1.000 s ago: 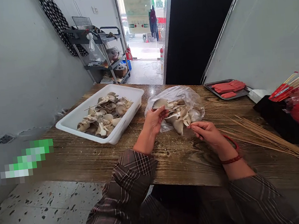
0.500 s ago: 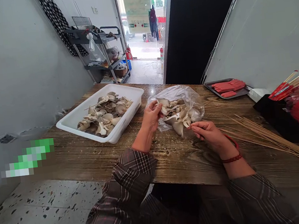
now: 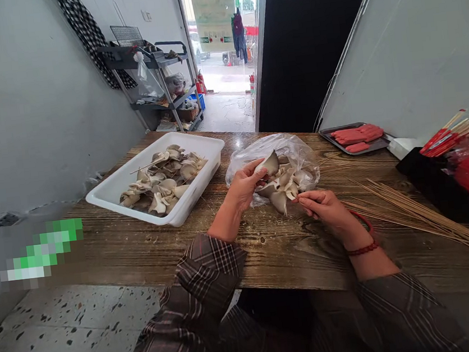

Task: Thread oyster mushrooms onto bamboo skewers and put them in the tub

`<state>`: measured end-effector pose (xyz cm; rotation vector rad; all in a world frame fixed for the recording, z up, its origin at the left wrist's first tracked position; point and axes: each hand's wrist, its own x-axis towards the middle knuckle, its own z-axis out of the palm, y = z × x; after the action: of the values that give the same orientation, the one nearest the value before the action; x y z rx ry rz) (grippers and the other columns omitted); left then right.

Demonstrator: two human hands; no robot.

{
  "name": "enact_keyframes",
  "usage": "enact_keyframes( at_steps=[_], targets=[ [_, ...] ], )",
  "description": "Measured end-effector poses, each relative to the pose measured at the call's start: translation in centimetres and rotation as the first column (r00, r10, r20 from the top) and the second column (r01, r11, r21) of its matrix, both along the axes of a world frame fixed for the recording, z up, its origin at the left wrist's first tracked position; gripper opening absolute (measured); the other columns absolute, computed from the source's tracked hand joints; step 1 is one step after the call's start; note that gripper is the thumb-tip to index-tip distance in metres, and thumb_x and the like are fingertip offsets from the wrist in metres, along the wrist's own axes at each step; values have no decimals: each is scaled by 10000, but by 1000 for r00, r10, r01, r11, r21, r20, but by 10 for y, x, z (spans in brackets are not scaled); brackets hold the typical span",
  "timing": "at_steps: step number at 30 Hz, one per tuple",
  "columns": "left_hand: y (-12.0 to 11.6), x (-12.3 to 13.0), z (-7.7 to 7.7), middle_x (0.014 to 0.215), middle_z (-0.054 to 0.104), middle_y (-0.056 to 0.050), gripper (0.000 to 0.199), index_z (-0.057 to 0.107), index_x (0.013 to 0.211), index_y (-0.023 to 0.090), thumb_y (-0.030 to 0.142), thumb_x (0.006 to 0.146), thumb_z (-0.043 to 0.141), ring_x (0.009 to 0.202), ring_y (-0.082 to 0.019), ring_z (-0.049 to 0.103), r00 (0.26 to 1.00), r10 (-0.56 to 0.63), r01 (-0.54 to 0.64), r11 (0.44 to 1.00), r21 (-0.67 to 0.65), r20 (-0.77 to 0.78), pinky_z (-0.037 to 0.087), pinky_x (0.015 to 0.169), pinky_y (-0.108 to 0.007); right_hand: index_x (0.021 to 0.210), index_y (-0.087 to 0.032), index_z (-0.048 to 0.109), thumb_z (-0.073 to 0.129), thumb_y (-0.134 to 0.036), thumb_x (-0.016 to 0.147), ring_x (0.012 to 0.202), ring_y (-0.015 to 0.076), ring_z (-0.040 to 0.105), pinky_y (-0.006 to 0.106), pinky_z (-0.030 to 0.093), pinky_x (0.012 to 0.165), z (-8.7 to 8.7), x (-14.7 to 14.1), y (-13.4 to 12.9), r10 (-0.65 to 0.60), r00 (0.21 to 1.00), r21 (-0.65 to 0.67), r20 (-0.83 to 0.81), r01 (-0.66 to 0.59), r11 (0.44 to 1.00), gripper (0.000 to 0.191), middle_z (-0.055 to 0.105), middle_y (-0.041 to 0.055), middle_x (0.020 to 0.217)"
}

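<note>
My left hand (image 3: 244,186) is closed around a grey-capped oyster mushroom (image 3: 269,164), thumb and fingers gripping its pale stem side. To the right, my right hand (image 3: 320,206) pinches what looks like a thin bamboo skewer, mostly hidden by the fingers. Several oyster mushrooms (image 3: 280,202) bunch up just beyond those fingertips; whether they are threaded on it I cannot make out. Behind and beneath both hands lies a clear plastic bag (image 3: 299,149) with more oyster mushrooms in it.
A white plastic tub (image 3: 196,194) of oyster mushrooms stands on the wooden table (image 3: 265,263) at left. Loose bamboo skewers (image 3: 420,205) spread across the right side. Farther back are a dark tray (image 3: 327,133) of pink sausages (image 3: 357,135) and a black box (image 3: 425,177) holding red-wrapped sticks.
My left hand has lifted slightly and turned, bringing an oyster mushroom up with its cap raised toward the right. My right hand has stayed nearly still in its pinch.
</note>
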<state>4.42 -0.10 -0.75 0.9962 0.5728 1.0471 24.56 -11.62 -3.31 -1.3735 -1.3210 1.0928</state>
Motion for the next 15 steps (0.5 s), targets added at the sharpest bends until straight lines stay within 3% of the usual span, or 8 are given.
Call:
enact_keyframes(
  at_steps=[5, 9, 15],
  targets=[
    [-1, 1, 1, 854, 705, -23, 501, 650, 1095, 151, 302, 652, 829, 704, -124, 655, 997, 20, -15, 997, 74, -68, 454, 608, -209, 839, -145, 759, 684, -541, 742, 469, 85, 396, 214, 291, 425, 2, 0, 0, -29, 999, 18, 18, 29, 999, 414, 489, -26, 495],
    [-1, 4, -2, 808, 703, -28, 371, 598, 951, 155, 353, 705, 791, 700, -138, 675, 996, 46, -42, 998, 46, -73, 466, 636, -222, 826, -147, 758, 679, -561, 740, 456, 84, 392, 218, 294, 422, 2, 0, 1, -43, 999, 32, 31, 42, 999, 430, 504, -21, 491],
    [3, 7, -14, 742, 709, -49, 299, 681, 768, 119, 392, 698, 785, 646, -106, 620, 994, 59, -56, 998, 29, -96, 463, 660, -215, 843, -156, 762, 683, -563, 735, 449, 86, 397, 218, 304, 413, 1, -1, 1, -65, 998, 43, 27, 64, 997, 428, 512, -20, 490]
  ],
)
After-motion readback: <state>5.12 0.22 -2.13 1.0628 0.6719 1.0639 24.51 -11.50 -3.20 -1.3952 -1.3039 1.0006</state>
